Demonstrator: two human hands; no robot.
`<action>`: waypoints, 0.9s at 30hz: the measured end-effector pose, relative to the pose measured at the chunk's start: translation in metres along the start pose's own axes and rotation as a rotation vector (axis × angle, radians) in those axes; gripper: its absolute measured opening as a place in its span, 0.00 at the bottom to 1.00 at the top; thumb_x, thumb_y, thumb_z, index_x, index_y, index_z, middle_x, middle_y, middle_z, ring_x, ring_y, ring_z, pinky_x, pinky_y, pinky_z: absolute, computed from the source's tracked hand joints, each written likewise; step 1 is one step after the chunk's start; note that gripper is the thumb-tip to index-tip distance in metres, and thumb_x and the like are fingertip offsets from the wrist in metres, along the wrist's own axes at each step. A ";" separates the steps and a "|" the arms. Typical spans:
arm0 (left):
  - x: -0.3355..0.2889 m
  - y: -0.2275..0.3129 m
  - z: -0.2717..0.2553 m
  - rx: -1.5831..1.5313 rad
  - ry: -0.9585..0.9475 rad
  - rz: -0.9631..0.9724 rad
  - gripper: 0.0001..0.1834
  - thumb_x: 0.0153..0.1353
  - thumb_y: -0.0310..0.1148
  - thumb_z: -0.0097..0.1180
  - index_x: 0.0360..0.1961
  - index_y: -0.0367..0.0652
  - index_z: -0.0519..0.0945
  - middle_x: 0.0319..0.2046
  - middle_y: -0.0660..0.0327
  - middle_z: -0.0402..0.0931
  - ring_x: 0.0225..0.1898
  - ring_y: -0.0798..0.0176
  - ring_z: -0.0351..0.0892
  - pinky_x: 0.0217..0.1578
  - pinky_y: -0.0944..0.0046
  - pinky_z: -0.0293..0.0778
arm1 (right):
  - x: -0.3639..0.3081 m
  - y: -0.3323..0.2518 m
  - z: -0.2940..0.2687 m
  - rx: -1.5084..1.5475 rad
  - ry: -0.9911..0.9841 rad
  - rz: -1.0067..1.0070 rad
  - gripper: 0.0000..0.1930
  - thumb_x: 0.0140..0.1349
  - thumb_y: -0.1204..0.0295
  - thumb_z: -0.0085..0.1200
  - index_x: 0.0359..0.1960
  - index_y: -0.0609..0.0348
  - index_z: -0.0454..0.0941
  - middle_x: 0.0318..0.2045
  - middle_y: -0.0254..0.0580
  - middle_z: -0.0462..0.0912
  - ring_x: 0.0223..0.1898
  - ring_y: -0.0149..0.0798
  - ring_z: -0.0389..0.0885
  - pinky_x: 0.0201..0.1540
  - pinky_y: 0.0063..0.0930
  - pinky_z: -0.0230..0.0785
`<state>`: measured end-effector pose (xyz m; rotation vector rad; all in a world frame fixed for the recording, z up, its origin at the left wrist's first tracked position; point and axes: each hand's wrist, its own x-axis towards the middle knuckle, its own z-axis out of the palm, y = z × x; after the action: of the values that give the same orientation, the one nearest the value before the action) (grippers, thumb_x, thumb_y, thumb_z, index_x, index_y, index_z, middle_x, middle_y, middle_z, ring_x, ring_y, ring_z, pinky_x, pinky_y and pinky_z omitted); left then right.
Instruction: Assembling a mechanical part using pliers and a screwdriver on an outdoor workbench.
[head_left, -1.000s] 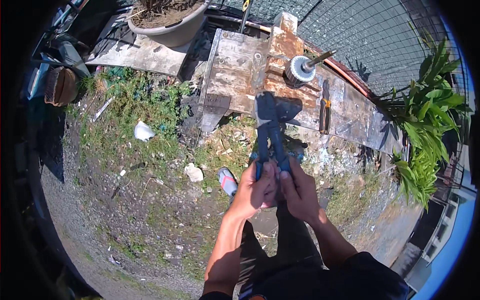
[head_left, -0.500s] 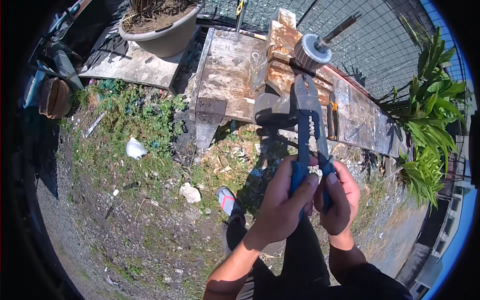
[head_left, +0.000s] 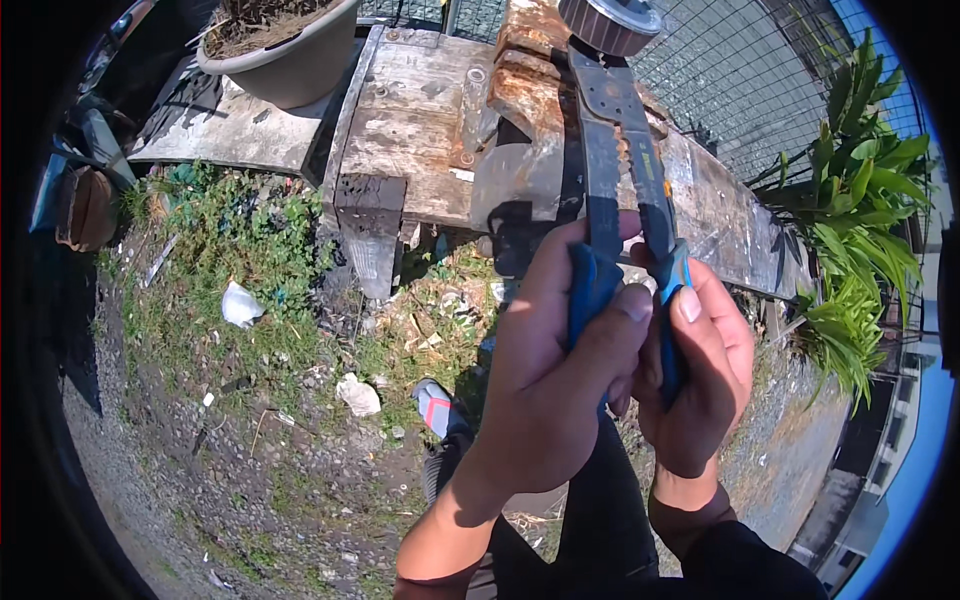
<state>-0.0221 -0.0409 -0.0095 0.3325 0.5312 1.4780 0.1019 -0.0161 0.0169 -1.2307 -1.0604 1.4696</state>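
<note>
A pair of crimping pliers [head_left: 604, 165] with blue handles and a dark flat body is held out in front of me, nose pointing away. My left hand [head_left: 545, 375] wraps the left handle, thumb along it. Around the right handle closes my right hand [head_left: 705, 370]. The handles stand slightly apart, and notched edges show between the arms. Beyond the nose, at the top edge, is a ribbed metal cylinder [head_left: 612, 28] with a pale ring, partly cut off. Whether the nose touches it I cannot tell. The rusty vise [head_left: 530, 88] stands just left of the nose.
A weathered wooden bench [head_left: 425, 120] carries the vise. To the left stands a large planter [head_left: 290, 65] on a pale slab [head_left: 225, 130]. Wire mesh fence [head_left: 720, 60] runs behind, with leafy plants [head_left: 860, 240] at right. Grass, gravel and a white scrap [head_left: 240, 303] lie below.
Both hands and the pliers have come up closer to my view, and the pliers' nose sits higher in it. The whole scene has shifted up and left. Both grips stay on the handles.
</note>
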 end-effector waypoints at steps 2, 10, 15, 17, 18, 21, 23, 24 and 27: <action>0.003 0.000 0.002 -0.020 0.013 -0.004 0.22 0.73 0.25 0.50 0.67 0.39 0.68 0.25 0.67 0.72 0.22 0.76 0.63 0.25 0.73 0.59 | 0.002 -0.005 0.000 0.014 -0.028 0.035 0.21 0.76 0.71 0.47 0.64 0.74 0.70 0.18 0.30 0.74 0.14 0.22 0.61 0.20 0.16 0.50; 0.002 0.005 0.011 -0.056 0.091 -0.009 0.22 0.71 0.24 0.48 0.66 0.37 0.70 0.24 0.66 0.72 0.21 0.75 0.63 0.24 0.73 0.61 | 0.001 -0.011 0.016 0.002 -0.037 -0.043 0.25 0.76 0.71 0.45 0.70 0.70 0.64 0.18 0.30 0.74 0.14 0.22 0.63 0.19 0.16 0.52; -0.001 0.011 0.008 -0.059 0.086 -0.017 0.22 0.71 0.25 0.48 0.65 0.37 0.71 0.25 0.66 0.72 0.21 0.75 0.63 0.24 0.72 0.62 | 0.002 -0.003 0.026 -0.101 0.027 -0.150 0.27 0.76 0.71 0.44 0.73 0.69 0.61 0.17 0.30 0.74 0.14 0.22 0.63 0.18 0.16 0.53; -0.002 0.012 0.006 -0.056 0.078 -0.028 0.19 0.71 0.26 0.49 0.63 0.39 0.72 0.25 0.67 0.73 0.22 0.75 0.65 0.25 0.73 0.63 | 0.003 0.002 0.029 -0.139 0.093 -0.203 0.28 0.75 0.71 0.44 0.74 0.70 0.60 0.17 0.30 0.73 0.13 0.22 0.63 0.18 0.15 0.53; -0.002 0.011 0.004 -0.062 0.078 -0.022 0.19 0.71 0.26 0.49 0.63 0.39 0.72 0.25 0.67 0.73 0.22 0.75 0.65 0.25 0.73 0.63 | 0.002 0.003 0.028 -0.145 0.087 -0.206 0.28 0.75 0.71 0.44 0.74 0.70 0.60 0.17 0.30 0.73 0.13 0.22 0.63 0.18 0.15 0.53; -0.002 0.006 -0.002 -0.083 0.017 -0.014 0.18 0.71 0.27 0.50 0.61 0.39 0.72 0.25 0.67 0.73 0.22 0.75 0.66 0.25 0.73 0.64 | -0.001 0.002 0.018 -0.125 -0.011 -0.182 0.28 0.75 0.71 0.44 0.74 0.70 0.59 0.17 0.30 0.73 0.13 0.22 0.62 0.18 0.14 0.51; -0.001 0.005 -0.002 -0.091 -0.005 -0.012 0.18 0.71 0.27 0.50 0.61 0.39 0.72 0.25 0.67 0.73 0.22 0.75 0.66 0.25 0.72 0.64 | -0.001 0.002 0.017 -0.121 -0.041 -0.174 0.28 0.75 0.71 0.44 0.74 0.70 0.58 0.17 0.30 0.73 0.13 0.21 0.62 0.18 0.14 0.51; -0.001 0.005 -0.002 -0.096 -0.002 -0.009 0.17 0.71 0.27 0.50 0.60 0.38 0.72 0.25 0.66 0.73 0.22 0.75 0.66 0.25 0.72 0.64 | -0.001 0.002 0.017 -0.116 -0.042 -0.173 0.28 0.76 0.70 0.44 0.74 0.70 0.58 0.17 0.30 0.73 0.13 0.21 0.62 0.18 0.14 0.51; 0.000 0.008 0.000 -0.104 0.005 0.000 0.16 0.71 0.27 0.50 0.58 0.38 0.73 0.25 0.66 0.73 0.22 0.74 0.66 0.25 0.72 0.65 | -0.001 0.001 0.018 -0.098 -0.046 -0.172 0.28 0.76 0.70 0.44 0.74 0.71 0.58 0.16 0.30 0.73 0.13 0.21 0.62 0.18 0.12 0.50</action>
<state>-0.0285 -0.0406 -0.0050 0.2467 0.4566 1.5006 0.0845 -0.0183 0.0182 -1.1476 -1.2495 1.3330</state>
